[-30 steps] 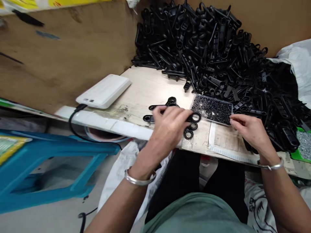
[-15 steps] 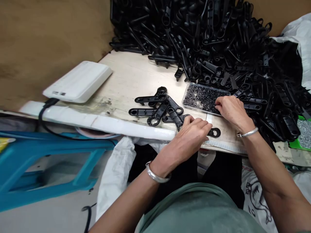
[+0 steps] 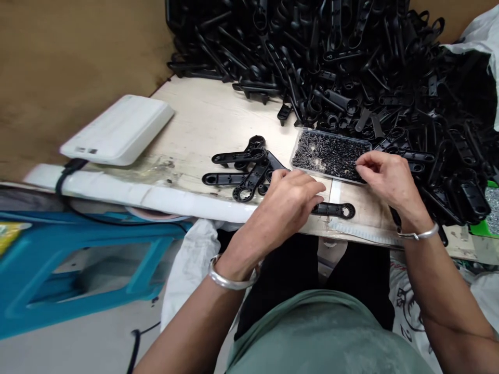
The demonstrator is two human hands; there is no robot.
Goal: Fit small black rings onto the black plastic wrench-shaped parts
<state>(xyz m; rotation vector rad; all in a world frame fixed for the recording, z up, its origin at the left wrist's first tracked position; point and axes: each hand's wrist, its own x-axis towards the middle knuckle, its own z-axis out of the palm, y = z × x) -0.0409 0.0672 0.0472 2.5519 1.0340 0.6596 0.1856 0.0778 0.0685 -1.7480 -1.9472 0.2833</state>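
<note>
Partly, left hand (image 3: 288, 208) hides black bracket (image 3: 335, 210).

On the worktop (image 3: 218, 119), the screw tray (image 3: 329, 155) was set between the loose levers (image 3: 245, 169) at nine o'clock and the heaped parts (image 3: 351, 62) at twelve.

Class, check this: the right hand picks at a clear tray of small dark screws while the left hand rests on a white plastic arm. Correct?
Not quite. The head view shows the left hand resting on a black plastic arm, not white; the right hand does pick at the clear tray.
</note>
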